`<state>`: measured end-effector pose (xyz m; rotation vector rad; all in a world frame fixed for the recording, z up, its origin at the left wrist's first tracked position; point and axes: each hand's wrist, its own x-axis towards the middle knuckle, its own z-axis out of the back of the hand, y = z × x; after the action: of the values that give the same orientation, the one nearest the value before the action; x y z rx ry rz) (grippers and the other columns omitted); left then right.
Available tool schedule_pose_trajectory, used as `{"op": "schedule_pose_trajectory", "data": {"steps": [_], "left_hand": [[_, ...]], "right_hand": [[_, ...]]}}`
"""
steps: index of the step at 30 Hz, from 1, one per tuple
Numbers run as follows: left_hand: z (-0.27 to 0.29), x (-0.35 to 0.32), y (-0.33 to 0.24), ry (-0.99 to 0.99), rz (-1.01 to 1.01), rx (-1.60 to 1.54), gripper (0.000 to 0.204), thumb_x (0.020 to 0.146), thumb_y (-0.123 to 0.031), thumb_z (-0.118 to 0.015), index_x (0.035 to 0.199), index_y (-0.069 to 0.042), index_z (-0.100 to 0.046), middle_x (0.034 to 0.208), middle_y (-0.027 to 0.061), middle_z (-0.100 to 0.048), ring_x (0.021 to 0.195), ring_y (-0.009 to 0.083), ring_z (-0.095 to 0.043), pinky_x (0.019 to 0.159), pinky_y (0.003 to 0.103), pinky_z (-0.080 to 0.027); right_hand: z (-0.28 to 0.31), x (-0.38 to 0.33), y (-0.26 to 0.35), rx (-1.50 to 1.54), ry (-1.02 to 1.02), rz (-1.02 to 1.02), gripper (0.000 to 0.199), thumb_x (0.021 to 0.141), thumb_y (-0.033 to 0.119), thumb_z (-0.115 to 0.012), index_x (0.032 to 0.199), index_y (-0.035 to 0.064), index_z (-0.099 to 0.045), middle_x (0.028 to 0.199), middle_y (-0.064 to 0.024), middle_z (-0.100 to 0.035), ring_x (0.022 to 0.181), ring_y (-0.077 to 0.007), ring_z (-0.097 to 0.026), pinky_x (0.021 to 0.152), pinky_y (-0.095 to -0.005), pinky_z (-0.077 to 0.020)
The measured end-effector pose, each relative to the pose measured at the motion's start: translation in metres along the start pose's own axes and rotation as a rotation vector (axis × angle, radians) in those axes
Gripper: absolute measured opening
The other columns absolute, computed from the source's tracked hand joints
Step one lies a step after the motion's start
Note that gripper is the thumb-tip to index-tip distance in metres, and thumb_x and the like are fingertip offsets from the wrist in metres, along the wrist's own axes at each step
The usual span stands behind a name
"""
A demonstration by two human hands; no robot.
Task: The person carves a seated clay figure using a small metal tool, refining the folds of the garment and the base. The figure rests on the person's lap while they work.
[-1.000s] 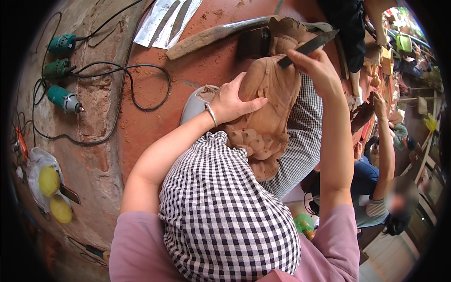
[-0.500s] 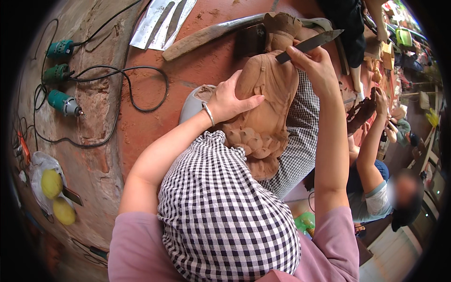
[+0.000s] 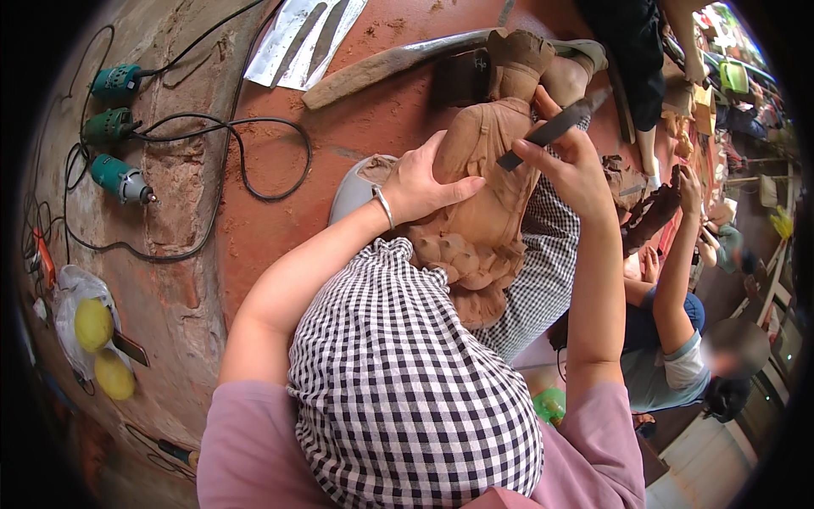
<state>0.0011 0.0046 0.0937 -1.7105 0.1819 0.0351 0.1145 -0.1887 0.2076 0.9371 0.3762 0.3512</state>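
A brown carved statue (image 3: pixel 483 144) of a robed figure, apparently wooden, leans across my lap, its head away from me and its petalled base (image 3: pixel 471 259) near me. My left hand (image 3: pixel 424 182) grips the statue's left side, thumb lying over the front and fingers partly hidden behind it. Between thumb and fingers my right hand (image 3: pixel 581 174) pinches a dark flat carving blade (image 3: pixel 551 133). The blade slants over the robe at the right shoulder, its pointed end up to the right. Whether its lower end touches the surface, I cannot tell.
Left lie three green power tools (image 3: pixel 119 178) with black cords, and two yellow fruits (image 3: pixel 93 325) by a plastic bag. Beyond the statue are a long wooden bar (image 3: pixel 381 69), a dark block (image 3: pixel 462 78) and a white sheet (image 3: pixel 309 42). Other people (image 3: pixel 670 339) sit at right.
My right hand and the blade have moved down from beside the statue's neck onto the robe. My left hand keeps its hold. The whole view has shifted slightly.
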Motion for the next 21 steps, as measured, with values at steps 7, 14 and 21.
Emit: {"op": "schedule_pose_trajectory", "data": {"steps": [7,14,21], "left_hand": [[0.001,-0.001,-0.005,0.004,0.024,-0.035,0.083,0.077,-0.055,-0.079,0.132,0.002,-0.054,0.115,0.0186,-0.071,0.109,0.0286,-0.07,0.097,0.04,-0.053],[0.001,-0.001,-0.002,-0.01,0.008,-0.019,0.083,0.077,-0.056,-0.08,0.132,0.002,-0.054,0.116,0.0183,-0.071,0.109,0.0286,-0.07,0.097,0.04,-0.053],[0.001,-0.001,-0.003,-0.012,0.022,-0.014,0.084,0.076,-0.057,-0.08,0.132,0.001,-0.054,0.115,0.0184,-0.072,0.108,0.0295,-0.07,0.096,0.04,-0.053]], "right_hand": [[-0.005,0.003,0.022,0.048,0.038,-0.094,0.023,0.09,0.019,-0.077,0.092,-0.0024,-0.069,0.081,-0.001,-0.067,0.076,-0.0059,-0.057,0.08,-0.0268,-0.0495],[-0.01,0.003,0.02,-0.037,-0.015,-0.079,0.022,0.088,0.018,-0.077,0.088,-0.0018,-0.069,0.071,-0.0014,-0.063,0.065,-0.0068,-0.056,0.058,-0.0276,-0.0441],[-0.007,0.007,0.034,-0.209,0.079,0.02,0.021,0.087,0.018,-0.076,0.088,-0.0022,-0.071,0.068,-0.0044,-0.064,0.062,-0.0095,-0.055,0.06,-0.0299,-0.0453]]}}
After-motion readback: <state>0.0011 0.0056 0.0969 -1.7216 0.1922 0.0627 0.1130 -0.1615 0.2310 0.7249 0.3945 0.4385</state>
